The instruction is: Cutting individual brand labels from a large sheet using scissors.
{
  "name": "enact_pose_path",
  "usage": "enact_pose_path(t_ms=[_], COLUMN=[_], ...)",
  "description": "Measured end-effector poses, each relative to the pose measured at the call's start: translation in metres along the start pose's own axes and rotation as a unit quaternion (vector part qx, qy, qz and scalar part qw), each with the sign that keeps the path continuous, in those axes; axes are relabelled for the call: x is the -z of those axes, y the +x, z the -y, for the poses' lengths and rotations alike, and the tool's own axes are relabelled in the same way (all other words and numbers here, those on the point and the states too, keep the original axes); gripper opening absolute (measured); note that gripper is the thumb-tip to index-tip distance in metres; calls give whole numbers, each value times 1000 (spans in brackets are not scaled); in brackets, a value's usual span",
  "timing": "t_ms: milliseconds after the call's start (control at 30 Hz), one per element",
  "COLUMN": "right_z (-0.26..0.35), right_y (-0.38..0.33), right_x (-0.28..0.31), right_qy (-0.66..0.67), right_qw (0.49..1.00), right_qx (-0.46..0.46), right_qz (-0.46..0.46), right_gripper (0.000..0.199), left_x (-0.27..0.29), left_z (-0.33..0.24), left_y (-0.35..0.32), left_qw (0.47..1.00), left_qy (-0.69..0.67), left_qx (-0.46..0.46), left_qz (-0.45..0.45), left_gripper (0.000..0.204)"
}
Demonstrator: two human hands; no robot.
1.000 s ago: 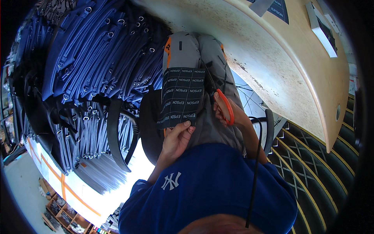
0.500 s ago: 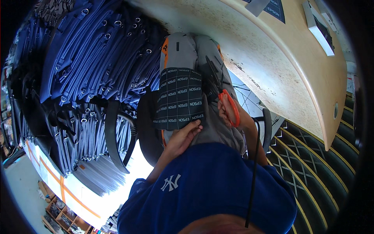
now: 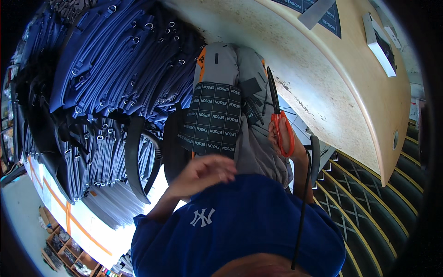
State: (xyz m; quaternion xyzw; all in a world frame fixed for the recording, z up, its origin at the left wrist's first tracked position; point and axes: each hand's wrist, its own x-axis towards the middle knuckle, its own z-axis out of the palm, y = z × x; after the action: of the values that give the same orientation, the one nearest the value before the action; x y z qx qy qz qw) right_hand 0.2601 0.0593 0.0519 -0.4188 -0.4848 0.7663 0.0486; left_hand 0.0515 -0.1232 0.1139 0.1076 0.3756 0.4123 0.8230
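Note:
My right hand (image 3: 281, 135) grips the red handles of a pair of scissors (image 3: 275, 98) beside my right thigh. Their dark blades point away from me and look closed together. A black sheet of labels (image 3: 214, 113), printed in a repeating grid, lies across my left thigh. Just short of its near edge hovers my left hand (image 3: 205, 173), blurred by motion, its fingers loosely stretched out with nothing seen in them. Several small dark cut pieces (image 3: 253, 110) rest on my right thigh, left of the scissors.
Stacks of blue straps with metal rings (image 3: 115, 69) fill the left side. A curved pale tabletop (image 3: 369, 106) reaches over from the right, with a white box (image 3: 379, 45) and another label sheet (image 3: 331, 21) on it. A chair armrest (image 3: 136, 159) stands at my left.
My left hand has let go of the sheet's near edge and drawn back toward me. The scissors have moved right, away from the small pieces, and now point more straight ahead.

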Motion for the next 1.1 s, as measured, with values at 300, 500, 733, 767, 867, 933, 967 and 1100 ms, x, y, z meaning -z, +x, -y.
enact_pose_path(t_ms=[300, 500, 733, 767, 867, 933, 967, 1100], right_z=[1, 3, -7, -6, -15, -18, -17, -8], right_y=[-10, -16, -17, -15, -1, 12, 19, 31], right_x=[-16, -18, -16, -19, -21, -32, -43, -64], right_qy=[-35, -6, -52, -43, -101, -167, -160, -250], right_qw=[996, 997, 993, 992, 977, 956, 952, 939], right_qx=[67, 53, 84, 91, 147, 199, 204, 142], right_qz=[-56, -49, -67, -78, -119, -138, -163, -188], right_gripper=[52, 40, 48, 43, 33, 30, 39, 60], left_x=[36, 81, 96, 93, 75, 81, 85, 92], left_z=[-58, -46, -48, -53, -78, -77, -75, -77], left_y=[130, 210, 210, 206, 186, 182, 182, 177], left_qw=[608, 453, 571, 569, 925, 919, 893, 854], left_qy=[636, 810, 712, 713, 117, -26, -170, -243], left_qx=[-381, -257, -338, -337, -345, -388, -417, -459], left_qz=[-285, -270, -230, -231, -110, -62, -10, 37], left_gripper=[46, 42, 28, 28, 35, 37, 40, 41])
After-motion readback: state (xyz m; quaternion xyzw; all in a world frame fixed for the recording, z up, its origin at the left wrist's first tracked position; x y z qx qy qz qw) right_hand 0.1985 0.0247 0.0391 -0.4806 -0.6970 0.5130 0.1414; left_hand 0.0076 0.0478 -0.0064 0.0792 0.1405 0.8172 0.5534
